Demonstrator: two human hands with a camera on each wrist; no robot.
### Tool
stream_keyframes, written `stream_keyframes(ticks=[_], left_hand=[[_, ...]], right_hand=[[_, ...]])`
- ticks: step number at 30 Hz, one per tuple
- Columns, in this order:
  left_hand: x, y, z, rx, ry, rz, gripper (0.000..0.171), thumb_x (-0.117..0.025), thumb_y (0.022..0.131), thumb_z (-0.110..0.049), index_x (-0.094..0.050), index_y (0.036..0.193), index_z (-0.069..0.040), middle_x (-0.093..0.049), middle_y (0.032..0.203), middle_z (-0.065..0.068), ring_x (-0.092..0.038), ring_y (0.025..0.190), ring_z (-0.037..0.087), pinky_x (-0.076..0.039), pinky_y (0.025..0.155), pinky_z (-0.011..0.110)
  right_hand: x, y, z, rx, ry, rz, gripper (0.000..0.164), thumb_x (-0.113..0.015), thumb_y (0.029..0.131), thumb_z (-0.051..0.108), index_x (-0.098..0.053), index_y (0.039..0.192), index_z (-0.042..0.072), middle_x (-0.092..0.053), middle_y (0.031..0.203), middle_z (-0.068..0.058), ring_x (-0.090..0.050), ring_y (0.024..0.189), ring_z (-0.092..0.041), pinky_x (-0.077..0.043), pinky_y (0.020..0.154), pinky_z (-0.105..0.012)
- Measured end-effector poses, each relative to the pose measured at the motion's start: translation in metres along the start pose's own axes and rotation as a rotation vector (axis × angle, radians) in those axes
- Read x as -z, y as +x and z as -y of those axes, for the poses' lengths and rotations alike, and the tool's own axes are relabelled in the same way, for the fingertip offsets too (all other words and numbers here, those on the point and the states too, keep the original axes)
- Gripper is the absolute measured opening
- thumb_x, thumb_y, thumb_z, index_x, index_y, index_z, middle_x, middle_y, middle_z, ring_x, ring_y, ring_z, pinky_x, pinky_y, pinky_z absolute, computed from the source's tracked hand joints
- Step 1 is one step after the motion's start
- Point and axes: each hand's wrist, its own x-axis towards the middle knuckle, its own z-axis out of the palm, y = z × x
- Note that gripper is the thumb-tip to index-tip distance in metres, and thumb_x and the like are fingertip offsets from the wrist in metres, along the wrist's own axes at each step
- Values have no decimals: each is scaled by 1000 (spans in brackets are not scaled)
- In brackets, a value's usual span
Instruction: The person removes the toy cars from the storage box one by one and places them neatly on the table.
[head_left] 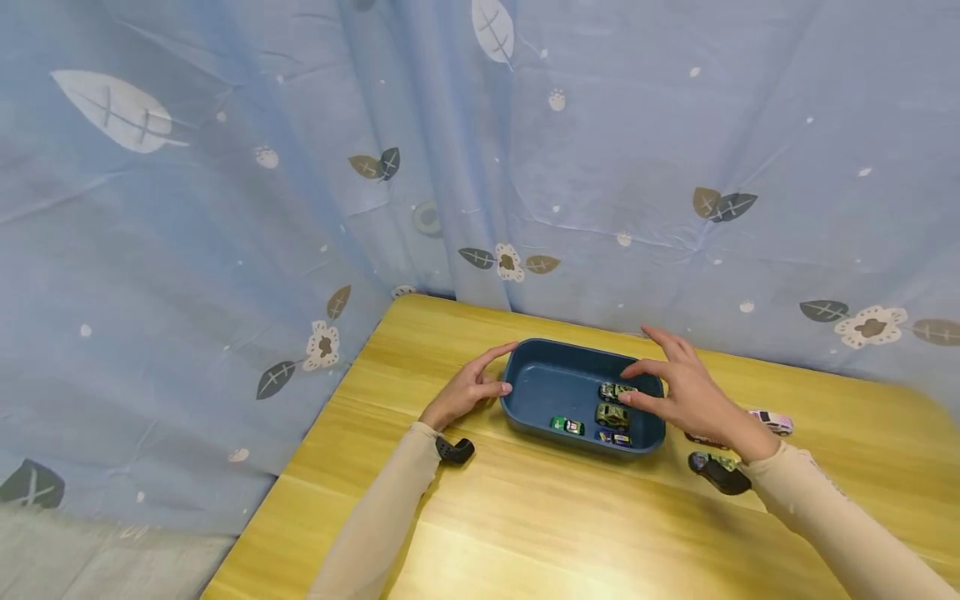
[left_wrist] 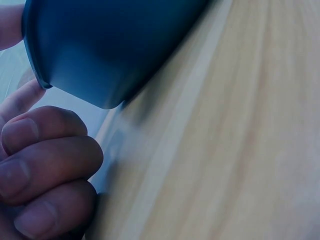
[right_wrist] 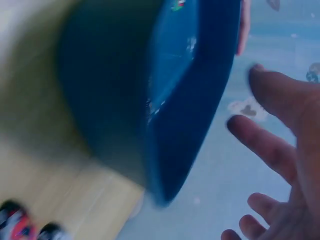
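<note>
Apparently, you hold blue bin (head_left: 540,387) by its nine o'clock rim; left hand's (head_left: 467,390) thumb and index finger rest over edge, others curled, likely steadying it. Your right hand (head_left: 684,392) reaches over three o'clock end, thumb and index spread, pinching nothing, near camouflage car (head_left: 609,389). Walls corral green car (head_left: 567,426) at seven; white car (head_left: 776,422) lies outside, three o'clock.

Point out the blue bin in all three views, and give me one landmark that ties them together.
Head: the blue bin sits right of centre, somewhat below mid-height, its inside showing.
Left wrist: upper left, cut off by the top edge, seen from outside.
Right wrist: upper middle, also cut off at the top, outside and part of the inside showing.
Shared landmark: the wooden table.
</note>
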Motion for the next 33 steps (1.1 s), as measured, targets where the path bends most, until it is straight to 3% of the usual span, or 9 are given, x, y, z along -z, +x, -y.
stream_keyframes(ticks=[7, 13, 20, 33], left_hand=[[-3, 4, 2, 0, -8, 24, 70, -67, 104, -17, -38, 165, -35, -33, 53, -4, -27, 43, 16, -28, 47, 27], [-3, 5, 1, -5, -10, 18, 71, -66, 103, -15, -38, 165, -33, -32, 52, -4, -26, 42, 15, -27, 47, 26], [-4, 3, -1, -14, 15, 9, 72, -67, 103, -13, -38, 166, -28, -32, 51, -3, -27, 41, 15, -28, 46, 26], [-1, -2, -1, -6, 1, 6, 71, -68, 103, -13, -38, 166, -26, -33, 52, -2, -28, 42, 16, -29, 46, 27]], right_hand=[[-20, 22, 7, 87, -8, 76, 28, -91, 83, 38, -85, 103, 19, -27, 167, -35, -20, 153, -60, -23, 115, -79], [-34, 34, 20, 122, -7, 130, 28, -94, 79, 39, -85, 97, 20, -30, 165, -36, -22, 153, -61, -29, 112, -80], [-48, 38, 32, 145, -69, 220, 21, -94, 80, 38, -85, 94, 24, -29, 167, -35, -26, 152, -62, -37, 111, -76], [-64, 38, 39, 114, -103, 204, 15, -96, 78, 33, -83, 85, 30, -20, 171, -33, -18, 156, -58, -40, 103, -80]])
